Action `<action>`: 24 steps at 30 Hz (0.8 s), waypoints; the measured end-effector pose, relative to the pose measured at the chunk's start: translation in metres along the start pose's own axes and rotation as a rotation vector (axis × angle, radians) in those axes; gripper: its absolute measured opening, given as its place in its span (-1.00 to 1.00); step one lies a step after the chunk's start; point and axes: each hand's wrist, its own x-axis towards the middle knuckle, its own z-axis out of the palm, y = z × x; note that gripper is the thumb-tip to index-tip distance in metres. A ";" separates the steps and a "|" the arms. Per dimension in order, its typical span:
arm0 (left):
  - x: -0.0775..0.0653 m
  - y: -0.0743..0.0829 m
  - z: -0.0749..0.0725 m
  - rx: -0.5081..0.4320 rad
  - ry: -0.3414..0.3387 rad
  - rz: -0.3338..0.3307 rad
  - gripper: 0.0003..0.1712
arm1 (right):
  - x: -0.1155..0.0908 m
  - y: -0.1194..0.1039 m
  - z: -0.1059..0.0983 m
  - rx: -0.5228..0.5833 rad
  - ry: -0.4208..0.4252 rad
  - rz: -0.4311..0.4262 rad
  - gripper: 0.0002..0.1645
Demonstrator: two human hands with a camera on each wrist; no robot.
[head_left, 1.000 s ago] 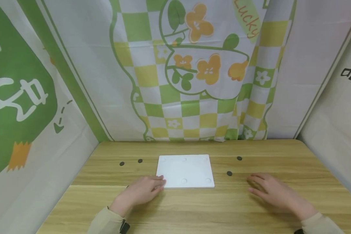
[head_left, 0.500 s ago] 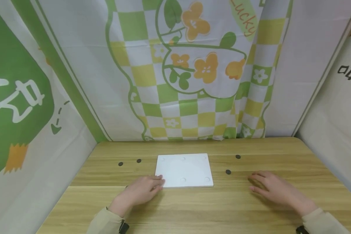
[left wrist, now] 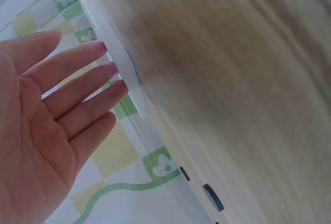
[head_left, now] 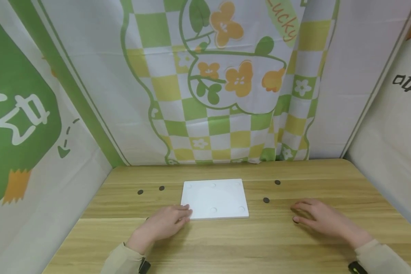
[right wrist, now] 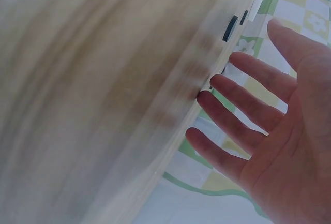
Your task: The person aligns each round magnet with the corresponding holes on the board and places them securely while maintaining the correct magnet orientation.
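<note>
A white rectangular board (head_left: pixel 222 196) with shallow round recesses lies on the wooden table. In the head view, my left hand (head_left: pixel 164 222) rests with its fingertips on the board's near left corner. The left wrist view shows that hand (left wrist: pixel 46 115) with its fingers loosely extended and the fingertips at the board's edge (left wrist: pixel 116 48). Farther right, my right hand (head_left: pixel 323 219) is low over the table, its fingers relaxed and apart. A dark disc (head_left: pixel 295 220) shows partly at its thumb tip. The right wrist view shows the palm (right wrist: pixel 282 157) holding nothing.
Small dark discs lie about the board: two at the left (head_left: pixel 140 192), two at the right, a nearer disc (head_left: pixel 266 200) and a farther disc (head_left: pixel 277 182). Another dark edge (head_left: pixel 147 218) peeks out behind my left hand. A patterned curtain (head_left: pixel 209 133) hangs along the table's back edge.
My right hand has shifted slightly right, away from the two right discs, and a dark disc now shows at its thumb. My left hand stays on the board. The head view has turned slightly.
</note>
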 end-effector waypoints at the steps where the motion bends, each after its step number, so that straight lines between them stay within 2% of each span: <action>1: 0.000 0.000 0.000 0.003 0.002 0.002 -0.62 | 0.000 0.001 0.000 0.000 -0.001 -0.002 -0.52; 12: -0.001 0.000 -0.001 0.009 0.009 0.002 -0.63 | -0.001 0.007 0.001 0.010 0.009 -0.018 -0.54; 24: -0.001 0.002 -0.002 0.005 0.007 0.009 -0.63 | 0.001 0.022 0.001 0.094 0.035 -0.099 -0.55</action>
